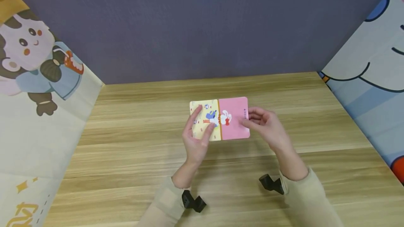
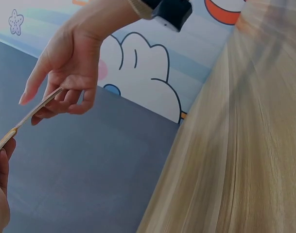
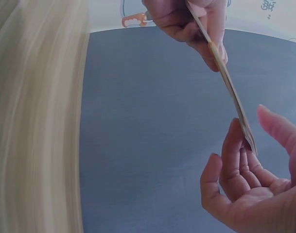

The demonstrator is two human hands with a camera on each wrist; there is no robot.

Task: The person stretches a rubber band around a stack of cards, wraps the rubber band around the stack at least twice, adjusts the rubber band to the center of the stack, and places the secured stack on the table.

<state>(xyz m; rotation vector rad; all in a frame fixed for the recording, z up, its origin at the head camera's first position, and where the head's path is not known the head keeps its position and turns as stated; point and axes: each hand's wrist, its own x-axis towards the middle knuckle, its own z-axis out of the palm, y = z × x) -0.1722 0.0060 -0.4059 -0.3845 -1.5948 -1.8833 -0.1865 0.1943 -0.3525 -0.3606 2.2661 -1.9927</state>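
Note:
A small booklet [image 1: 234, 129] lies spread wide above the table, yellow with a blue-and-white cartoon animal on the left, pink with a white rabbit on the right. An orange spine [image 1: 220, 129] divides the halves. My left hand [image 1: 196, 147] grips the yellow half, with its thumb across the face. At the pink half's outer edge is my right hand [image 1: 272, 128]. The right wrist view shows the booklet [image 3: 231, 92] edge-on against the fingers of this hand [image 3: 254, 194], while its thumb stands apart. Most of the left hand lies outside the left wrist view.
Below the hands spreads a wood-grain table [image 1: 126, 157]. A dark blue-grey panel [image 1: 202, 27] rises behind it, and cartoon-printed panels stand on the left [image 1: 28, 129] and right [image 1: 356, 90]. Black camera mounts [image 1: 193, 201] sit on both wrists.

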